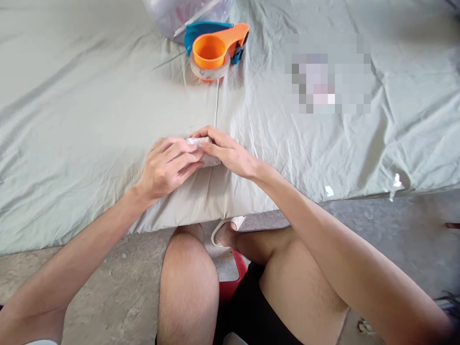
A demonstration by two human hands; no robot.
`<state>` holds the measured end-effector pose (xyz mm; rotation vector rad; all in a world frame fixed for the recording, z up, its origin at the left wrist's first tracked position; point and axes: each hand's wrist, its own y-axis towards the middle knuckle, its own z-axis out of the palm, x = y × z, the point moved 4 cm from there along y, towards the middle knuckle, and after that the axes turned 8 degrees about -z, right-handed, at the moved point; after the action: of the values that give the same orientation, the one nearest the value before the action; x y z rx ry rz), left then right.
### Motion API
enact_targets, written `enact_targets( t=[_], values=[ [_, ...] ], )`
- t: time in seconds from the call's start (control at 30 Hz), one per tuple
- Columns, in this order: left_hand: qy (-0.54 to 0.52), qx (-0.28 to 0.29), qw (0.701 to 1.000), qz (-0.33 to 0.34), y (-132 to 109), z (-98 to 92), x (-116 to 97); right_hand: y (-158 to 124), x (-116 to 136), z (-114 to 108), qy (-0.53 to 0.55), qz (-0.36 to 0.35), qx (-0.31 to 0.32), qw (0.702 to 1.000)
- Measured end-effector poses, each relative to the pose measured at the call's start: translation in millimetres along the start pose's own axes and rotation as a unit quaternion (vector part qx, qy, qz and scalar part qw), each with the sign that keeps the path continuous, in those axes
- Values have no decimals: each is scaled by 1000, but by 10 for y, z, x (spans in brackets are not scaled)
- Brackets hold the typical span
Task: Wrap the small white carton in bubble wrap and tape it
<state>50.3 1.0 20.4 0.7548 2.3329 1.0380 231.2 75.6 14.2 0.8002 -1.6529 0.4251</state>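
Note:
Between my hands, just above the cloth near the table's front edge, is a small whitish wrapped packet (211, 160). My left hand (168, 165) covers its left side, with the fingers bent over it. From the right, my right hand (224, 151) grips the packet with the thumb on top and the fingers around the far side. The fingers hide much of the packet, so its contents cannot be made out. Beyond the hands stands an orange and blue tape dispenser (209, 50) with a roll of clear tape (210, 73) on it.
A pale green cloth (89, 105) with wrinkles covers the table. At the back, a translucent plastic bag (165, 17) sits behind the dispenser. Small white scraps (329, 190) lie at the front right edge. A blurred patch hides something at right. A red stool (232, 285) shows below.

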Motion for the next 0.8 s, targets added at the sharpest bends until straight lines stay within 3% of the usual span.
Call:
enact_targets(
  t=[0.3, 0.5, 0.63, 0.8],
  values=[
    [-25, 17, 999, -29, -27, -7, 42, -87, 70, 6, -34, 3, 4, 999],
    [-91, 19, 990, -106, -14, -46, 88, -96, 54, 30, -94, -18, 24, 995],
    [0, 19, 999, -49, -11, -47, 35, -116, 56, 45, -94, -44, 18, 994],
    [62, 3, 998, 13, 28, -51, -21, -136, 64, 37, -71, -11, 6, 997]
  ],
)
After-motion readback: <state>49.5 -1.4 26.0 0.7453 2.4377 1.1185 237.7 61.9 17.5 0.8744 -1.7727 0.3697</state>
